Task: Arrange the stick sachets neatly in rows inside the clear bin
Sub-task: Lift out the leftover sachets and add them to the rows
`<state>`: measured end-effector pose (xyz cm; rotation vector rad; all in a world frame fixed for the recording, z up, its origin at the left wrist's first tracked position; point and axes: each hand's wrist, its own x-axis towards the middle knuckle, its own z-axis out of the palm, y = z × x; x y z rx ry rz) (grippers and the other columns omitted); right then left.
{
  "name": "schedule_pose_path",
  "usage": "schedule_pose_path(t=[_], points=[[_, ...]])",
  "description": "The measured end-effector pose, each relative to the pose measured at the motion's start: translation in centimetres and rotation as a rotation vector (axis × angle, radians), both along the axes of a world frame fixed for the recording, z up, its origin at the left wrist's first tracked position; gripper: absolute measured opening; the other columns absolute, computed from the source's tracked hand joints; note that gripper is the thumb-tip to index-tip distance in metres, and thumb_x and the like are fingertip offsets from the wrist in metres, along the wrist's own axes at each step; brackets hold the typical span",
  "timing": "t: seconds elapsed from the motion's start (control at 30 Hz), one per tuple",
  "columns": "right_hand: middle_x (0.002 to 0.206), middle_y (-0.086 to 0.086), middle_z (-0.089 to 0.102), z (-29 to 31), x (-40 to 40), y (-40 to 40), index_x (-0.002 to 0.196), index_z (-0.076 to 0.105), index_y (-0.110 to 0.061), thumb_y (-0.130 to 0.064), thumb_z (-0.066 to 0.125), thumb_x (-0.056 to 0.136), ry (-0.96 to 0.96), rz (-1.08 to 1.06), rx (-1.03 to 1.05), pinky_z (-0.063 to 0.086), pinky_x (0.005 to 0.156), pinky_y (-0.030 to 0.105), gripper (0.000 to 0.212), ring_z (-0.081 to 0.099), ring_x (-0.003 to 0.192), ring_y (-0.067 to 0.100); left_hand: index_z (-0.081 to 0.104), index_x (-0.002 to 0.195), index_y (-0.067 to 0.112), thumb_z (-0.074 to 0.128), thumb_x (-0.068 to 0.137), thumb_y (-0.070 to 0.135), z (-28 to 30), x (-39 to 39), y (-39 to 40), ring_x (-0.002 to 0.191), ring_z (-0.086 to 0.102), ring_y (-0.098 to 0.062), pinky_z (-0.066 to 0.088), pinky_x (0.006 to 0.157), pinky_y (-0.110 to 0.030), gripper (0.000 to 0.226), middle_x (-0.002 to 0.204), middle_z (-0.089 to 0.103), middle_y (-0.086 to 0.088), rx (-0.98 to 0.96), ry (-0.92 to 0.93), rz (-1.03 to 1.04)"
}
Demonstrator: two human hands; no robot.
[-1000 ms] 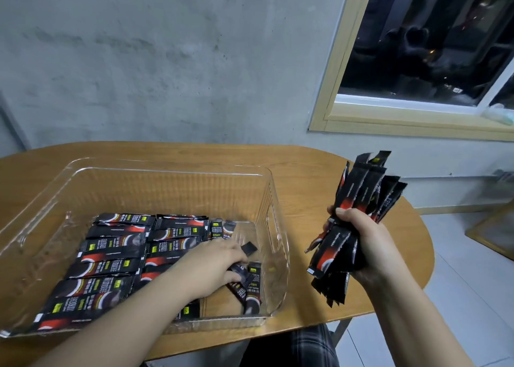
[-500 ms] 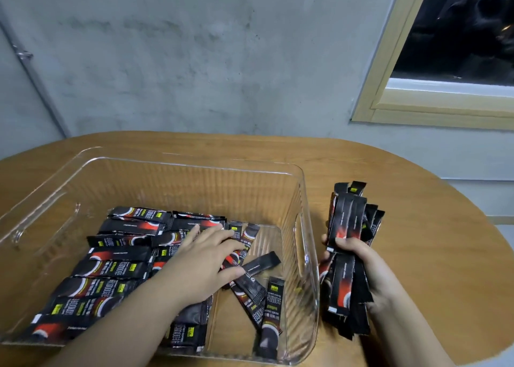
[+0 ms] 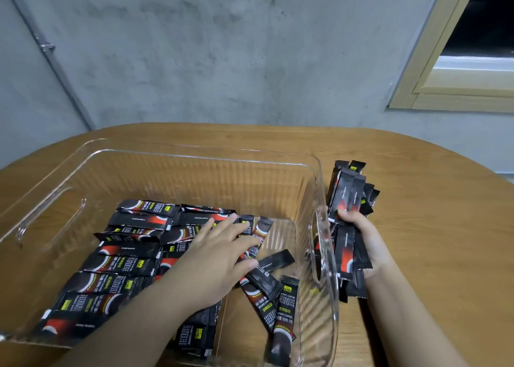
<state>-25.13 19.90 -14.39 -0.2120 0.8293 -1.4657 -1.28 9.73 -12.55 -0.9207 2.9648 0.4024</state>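
A clear plastic bin (image 3: pixel 178 155) stands on the wooden table (image 3: pixel 431 227). Black stick sachets lie in two rows (image 3: pixel 125 266) across the bin's left and middle floor. Several loose sachets (image 3: pixel 275 291) lie crooked in the bin's right part. My left hand (image 3: pixel 222 252) reaches into the bin with fingers spread flat, resting on the second row of sachets. My right hand (image 3: pixel 367 236) is just outside the bin's right wall and grips a thick bundle of sachets (image 3: pixel 347 199), which stands roughly upright.
A grey concrete wall rises behind the table. A wooden window frame (image 3: pixel 434 88) is at the upper right. A thin pipe (image 3: pixel 47 49) runs down the wall at the left. The table's rounded right end (image 3: pixel 495 188) drops off to the floor.
My right hand has lowered the bundle from mid-air to beside the bin's right wall. My left hand has opened out flat onto the sachet rows. The view has shifted left and down.
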Motion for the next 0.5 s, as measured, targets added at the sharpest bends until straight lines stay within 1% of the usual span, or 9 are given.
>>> schedule_pose_path(t=[0.07,0.1,0.13,0.17,0.2,0.23,0.3,0.4,0.5], points=[[0.069,0.008,0.062,-0.3,-0.2,0.2,0.08,0.072,-0.01,-0.024,0.092,0.036,-0.001,0.003,-0.013,0.05,0.057,0.03,0.05,0.06,0.056,0.021,0.02,0.144,0.04,-0.006,0.075,0.072,0.4,-0.2,0.0,0.142,-0.015,-0.004,-0.018,0.109,-0.026,0.081,0.156,0.004,0.016,-0.044,0.004,0.007],[0.069,0.007,0.061,-0.4,-0.2,0.3,0.081,0.07,-0.011,-0.023,0.091,0.039,-0.02,0.011,-0.023,0.05,0.056,0.03,0.048,0.06,0.056,0.021,0.018,0.146,0.038,0.0,0.085,0.066,0.6,-0.3,-0.1,0.143,-0.014,-0.005,-0.017,0.11,-0.026,0.069,0.157,0.003,0.015,-0.069,0.005,0.017],[0.068,0.005,0.06,-0.6,-0.3,0.4,0.084,0.068,-0.012,-0.023,0.09,0.044,-0.05,0.026,-0.036,0.049,0.054,0.03,0.047,0.059,0.055,0.02,0.018,0.146,0.035,0.01,0.095,0.056,0.7,-0.3,-0.2,0.143,-0.013,-0.006,-0.015,0.111,-0.026,0.056,0.157,0.003,0.013,-0.092,-0.008,0.03],[0.069,0.004,0.059,-0.7,-0.3,0.5,0.086,0.066,-0.014,-0.022,0.089,0.048,-0.079,0.042,-0.047,0.05,0.053,0.029,0.045,0.059,0.055,0.019,0.018,0.146,0.032,0.022,0.1,0.045,0.9,-0.2,-0.4,0.144,-0.009,-0.008,-0.012,0.112,-0.027,0.048,0.156,0.006,0.012,-0.114,-0.017,0.048],[0.069,0.003,0.058,-0.8,-0.4,0.5,0.087,0.064,-0.014,-0.022,0.088,0.052,-0.093,0.053,-0.056,0.05,0.053,0.029,0.044,0.058,0.055,0.019,0.022,0.145,0.031,0.03,0.101,0.037,1.2,0.1,-0.8,0.144,-0.001,-0.009,-0.006,0.114,-0.027,0.046,0.154,0.013,0.013,-0.137,-0.019,0.078],[0.07,0.002,0.057,-0.9,-0.4,0.6,0.087,0.064,-0.015,-0.023,0.087,0.053,-0.092,0.055,-0.056,0.049,0.054,0.029,0.043,0.058,0.056,0.018,0.027,0.143,0.031,0.037,0.1,0.034,1.4,0.5,-1.4,0.142,0.008,-0.01,0.002,0.115,-0.027,0.045,0.15,0.021,0.014,-0.16,-0.023,0.117],[0.069,0.003,0.059,-0.8,-0.3,0.7,0.084,0.069,-0.015,-0.024,0.089,0.047,-0.053,0.031,-0.045,0.048,0.056,0.029,0.043,0.058,0.056,0.019,0.037,0.135,0.034,0.046,0.096,0.035,2.0,1.6,-2.6,0.133,0.024,-0.01,0.014,0.11,-0.028,0.04,0.138,0.035,0.017,-0.2,-0.052,0.187],[0.067,0.006,0.062,0.0,0.0,0.8,0.077,0.074,-0.014,-0.027,0.092,0.032,0.031,-0.004,-0.004,0.05,0.056,0.03,0.05,0.06,0.054,0.021,0.046,0.125,0.041,0.052,0.092,0.042,2.6,2.8,-4.2,0.127,0.034,-0.008,0.017,0.106,-0.028,0.033,0.128,0.045,0.021,-0.216,-0.133,0.194],[0.067,0.006,0.063,0.2,0.1,0.9,0.075,0.075,-0.014,-0.027,0.093,0.028,0.037,0.001,-0.003,0.05,0.057,0.029,0.053,0.06,0.054,0.021,0.048,0.122,0.043,0.051,0.094,0.039,2.4,3.0,-4.9,0.124,0.037,-0.005,0.017,0.103,-0.027,0.029,0.124,0.048,0.024,-0.212,-0.119,0.157]])
